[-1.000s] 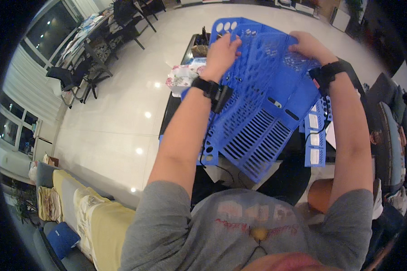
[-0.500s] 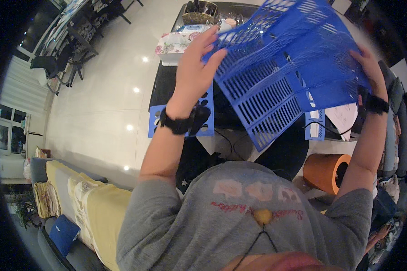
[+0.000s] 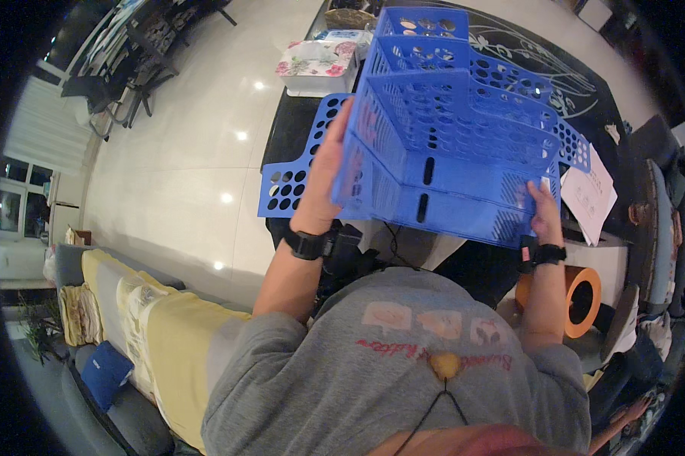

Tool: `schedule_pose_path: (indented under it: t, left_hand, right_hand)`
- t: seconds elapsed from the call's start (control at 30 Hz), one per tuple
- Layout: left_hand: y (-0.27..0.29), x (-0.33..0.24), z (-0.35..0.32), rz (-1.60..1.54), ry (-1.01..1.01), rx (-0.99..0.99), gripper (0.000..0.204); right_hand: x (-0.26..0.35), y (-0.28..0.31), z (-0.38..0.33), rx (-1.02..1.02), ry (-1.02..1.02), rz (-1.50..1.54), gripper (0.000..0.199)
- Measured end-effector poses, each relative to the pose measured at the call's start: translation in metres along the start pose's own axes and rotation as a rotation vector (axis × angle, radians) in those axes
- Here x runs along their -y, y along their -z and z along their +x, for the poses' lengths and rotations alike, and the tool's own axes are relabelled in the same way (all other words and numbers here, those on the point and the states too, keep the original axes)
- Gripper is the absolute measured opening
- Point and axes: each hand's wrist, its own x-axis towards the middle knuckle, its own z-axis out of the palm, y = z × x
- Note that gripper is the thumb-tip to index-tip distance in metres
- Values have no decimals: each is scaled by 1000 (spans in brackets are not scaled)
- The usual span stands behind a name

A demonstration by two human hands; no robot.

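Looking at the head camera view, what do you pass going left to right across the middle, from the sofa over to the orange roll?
Yellow-draped sofa → left hand → blue perforated plastic rack → right hand → orange roll.

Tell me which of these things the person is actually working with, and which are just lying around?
In use:
- blue perforated plastic rack, gripped at both ends
- left hand
- right hand
- flat blue perforated plastic panel, behind the left hand

Lying about:
- floral tissue box
- white paper sheet
- orange cylinder
- yellow blanket on the sofa
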Motion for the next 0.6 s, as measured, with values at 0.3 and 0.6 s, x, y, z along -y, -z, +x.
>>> schedule_pose_path:
  t: [0.3, 0.6]
  left_hand:
    - [3, 4, 7, 453, -77, -173, 47]
    - [-6, 10, 66, 589, -79, -153, 32]
  right_hand:
    - [-69, -31, -16, -33, -13, 278, 25]
    - [-61, -37, -53, -152, 85, 401, 32]
